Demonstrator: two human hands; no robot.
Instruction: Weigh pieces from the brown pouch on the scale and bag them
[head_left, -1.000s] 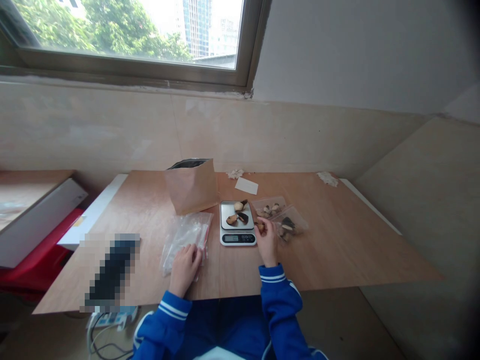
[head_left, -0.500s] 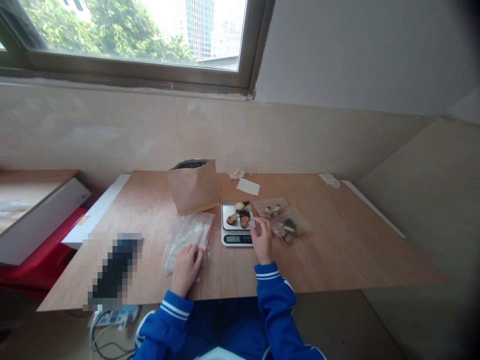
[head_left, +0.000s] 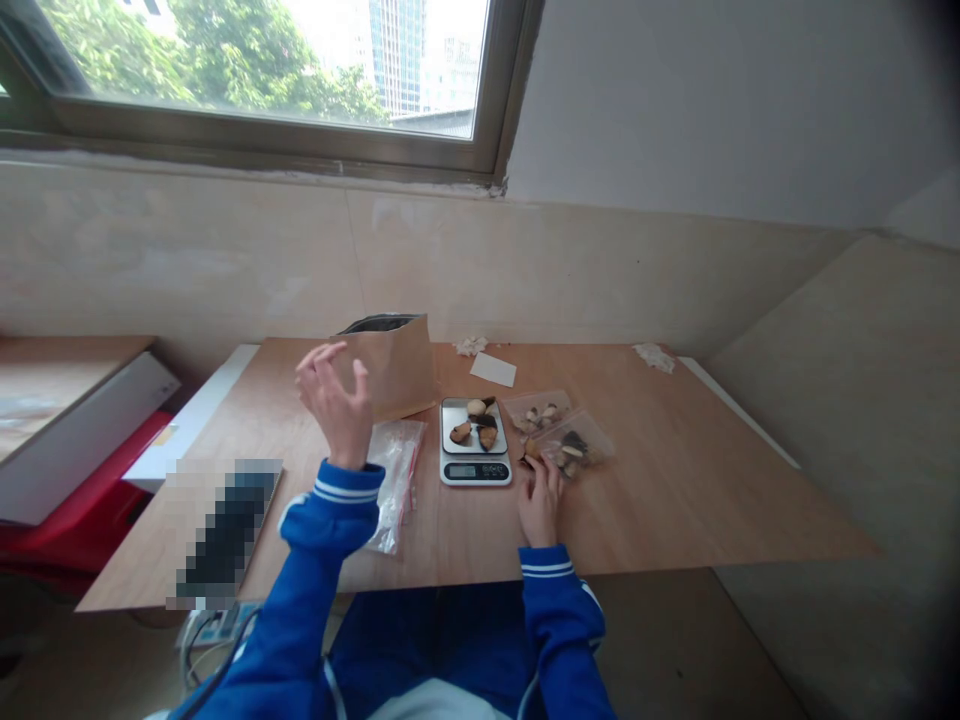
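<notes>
My left hand (head_left: 335, 405) is raised in front of the kraft paper bag (head_left: 397, 365), fingers spread and nothing in them. The bag stands upright with its top gaping. Below that hand lies a stack of clear zip bags (head_left: 394, 490). My right hand (head_left: 541, 500) is right of the white kitchen scale (head_left: 475, 472), its fingertips closed on a brown dried mushroom piece (head_left: 529, 450). Several similar pieces (head_left: 487, 437) rest on the scale's steel plate. Against the right hand's far side lie two filled zip bags, a nearer one (head_left: 589, 440) and a farther one (head_left: 541, 408).
A white card (head_left: 493, 370) and a crumpled tissue (head_left: 471, 346) lie behind the scale. Another tissue (head_left: 654, 357) is at the back right. A blurred-out dark flat object (head_left: 229, 530) sits near the table's left edge. Cables hang below it.
My left hand has lifted off the clear zip bags, up and leftward to the paper bag. My right hand has moved from the scale plate to its right, with a mushroom piece at its fingertips.
</notes>
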